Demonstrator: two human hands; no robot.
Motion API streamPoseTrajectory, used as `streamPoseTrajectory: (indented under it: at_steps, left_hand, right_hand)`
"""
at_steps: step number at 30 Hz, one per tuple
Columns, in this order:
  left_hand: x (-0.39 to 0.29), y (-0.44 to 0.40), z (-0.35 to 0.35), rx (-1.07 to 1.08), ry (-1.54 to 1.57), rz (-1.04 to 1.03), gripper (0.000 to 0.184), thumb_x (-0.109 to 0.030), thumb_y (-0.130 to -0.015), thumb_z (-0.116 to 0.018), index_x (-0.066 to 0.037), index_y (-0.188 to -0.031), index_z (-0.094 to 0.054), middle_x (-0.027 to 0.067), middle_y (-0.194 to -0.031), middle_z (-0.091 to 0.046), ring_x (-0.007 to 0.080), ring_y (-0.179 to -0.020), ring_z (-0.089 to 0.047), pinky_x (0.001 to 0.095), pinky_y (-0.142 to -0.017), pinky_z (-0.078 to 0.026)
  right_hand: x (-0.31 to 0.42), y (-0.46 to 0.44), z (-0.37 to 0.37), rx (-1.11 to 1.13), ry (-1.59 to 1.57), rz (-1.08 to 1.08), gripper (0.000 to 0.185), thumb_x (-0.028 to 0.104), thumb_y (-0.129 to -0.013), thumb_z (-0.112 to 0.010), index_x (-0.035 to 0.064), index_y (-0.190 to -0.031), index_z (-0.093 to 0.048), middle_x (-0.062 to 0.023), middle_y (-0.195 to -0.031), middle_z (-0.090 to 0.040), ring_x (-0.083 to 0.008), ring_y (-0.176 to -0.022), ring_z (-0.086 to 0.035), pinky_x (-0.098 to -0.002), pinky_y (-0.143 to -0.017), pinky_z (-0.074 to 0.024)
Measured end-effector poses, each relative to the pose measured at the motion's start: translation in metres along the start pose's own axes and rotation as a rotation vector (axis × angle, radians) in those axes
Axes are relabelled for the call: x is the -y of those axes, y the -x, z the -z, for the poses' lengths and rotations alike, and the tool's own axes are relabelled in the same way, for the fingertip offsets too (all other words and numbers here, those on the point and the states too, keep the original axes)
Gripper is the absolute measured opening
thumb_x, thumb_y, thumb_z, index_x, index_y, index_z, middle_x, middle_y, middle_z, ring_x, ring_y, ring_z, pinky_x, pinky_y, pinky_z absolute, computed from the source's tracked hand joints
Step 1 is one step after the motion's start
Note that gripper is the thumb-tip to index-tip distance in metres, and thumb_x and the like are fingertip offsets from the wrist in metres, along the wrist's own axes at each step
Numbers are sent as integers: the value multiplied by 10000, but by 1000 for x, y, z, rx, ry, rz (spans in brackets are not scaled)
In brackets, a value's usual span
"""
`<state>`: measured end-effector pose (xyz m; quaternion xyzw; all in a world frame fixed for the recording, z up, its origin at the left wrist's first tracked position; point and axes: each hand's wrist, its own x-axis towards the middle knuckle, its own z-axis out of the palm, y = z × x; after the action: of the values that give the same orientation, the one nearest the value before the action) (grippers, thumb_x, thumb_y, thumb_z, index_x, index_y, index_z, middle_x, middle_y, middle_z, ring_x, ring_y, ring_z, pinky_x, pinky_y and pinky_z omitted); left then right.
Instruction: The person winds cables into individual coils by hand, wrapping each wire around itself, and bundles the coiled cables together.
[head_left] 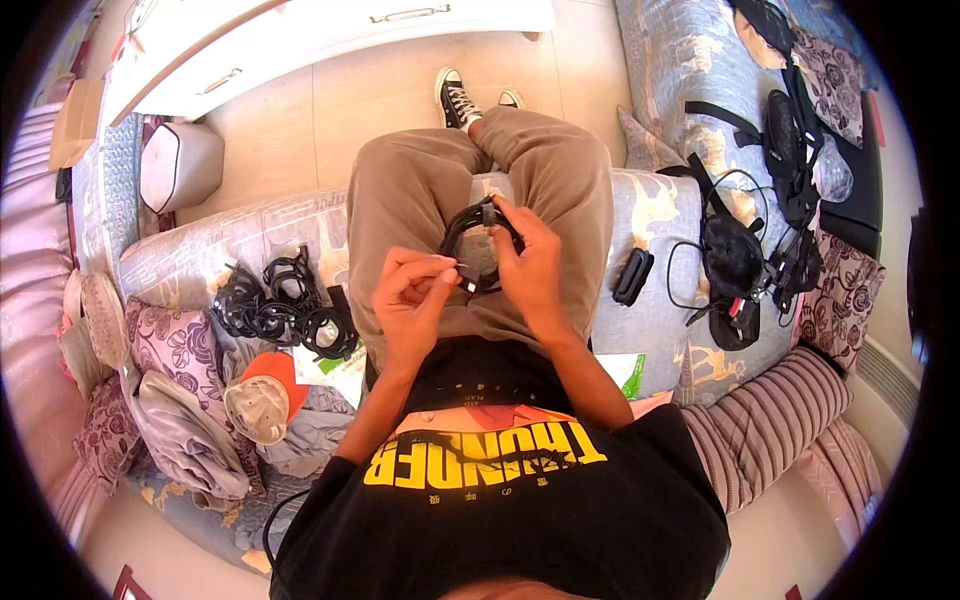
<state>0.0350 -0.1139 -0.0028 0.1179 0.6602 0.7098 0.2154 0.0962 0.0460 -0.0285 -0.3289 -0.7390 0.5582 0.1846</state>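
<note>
Above my lap a black cable (455, 228) hangs in a loose coil between my hands. My right hand (528, 262) grips the coil at its top right, thumb and fingers closed on the strands. Closed in a pinch, my left hand (412, 292) is at the lower left of the coil, with a thin piece of the cable at its fingertips. A small white-and-metal connector (471, 286) shows just right of those fingertips. Several coiled black cables (288, 308) lie on the patterned sofa (660, 215) to the left of my legs.
Right of my legs lies a black case (632, 277). Farther right are black straps and a dark pouch (732, 252). An orange-and-beige cap (268, 398), cushions (175, 350) and clothes lie at left. A white drawer unit (350, 35) and grey bin (182, 166) stand ahead.
</note>
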Motion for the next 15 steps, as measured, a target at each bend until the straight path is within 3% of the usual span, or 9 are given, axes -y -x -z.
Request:
streamPoseTrajectory:
  at_steps: [4,7,9,11,13,15]
  left_hand:
    - [4,-2,-1,-23,-203,-35,240,82,-850,-801,24,-1078,-753,60,-1057,-609,112,-897,-669,248,-830,-546]
    - [12,-9,4,-15,-395,-100,457,70,-812,-843,-10,-1241,-706,59,-1067,-626,99,-923,-661,242,-869,-534]
    - [10,-12,-8,-164,-255,-3,557,17,-839,-844,-22,-1350,-627,52,-1072,-643,125,-949,-667,271,-884,-535]
    - [15,-13,-12,-164,-67,141,606,-19,-878,-821,-20,-1421,-553,49,-1086,-659,138,-955,-670,281,-883,-539]
    - [36,-10,-6,-22,163,328,601,-39,-931,-776,-4,-1455,-483,51,-1107,-673,137,-939,-672,274,-866,-544]
    - [43,-4,-6,49,375,514,451,-73,-986,-715,4,-1389,-527,59,-1136,-685,133,-982,-680,267,-885,-547]
  right_hand:
    - [-1,3,-6,-26,17,79,329,-49,-906,-645,-42,-1231,-692,-210,-969,-692,-329,-823,-678,-366,-735,-518]
    - [1,4,-6,-14,-15,54,347,-53,-901,-643,-30,-1243,-695,-210,-980,-700,-338,-842,-688,-377,-751,-523]
    - [2,5,-5,-12,-43,42,360,-56,-899,-641,-21,-1253,-696,-209,-985,-705,-332,-854,-696,-380,-758,-526]
    - [0,3,-4,-22,-66,67,373,-57,-899,-637,-12,-1264,-697,-207,-991,-711,-316,-863,-704,-378,-759,-528]
    - [3,2,-6,-34,-94,60,375,-59,-900,-631,-4,-1265,-701,-205,-1002,-717,-302,-876,-711,-373,-769,-532]
    - [7,1,-6,-21,-113,22,371,-59,-903,-623,-4,-1262,-702,-204,-1021,-723,-292,-901,-716,-369,-790,-535]
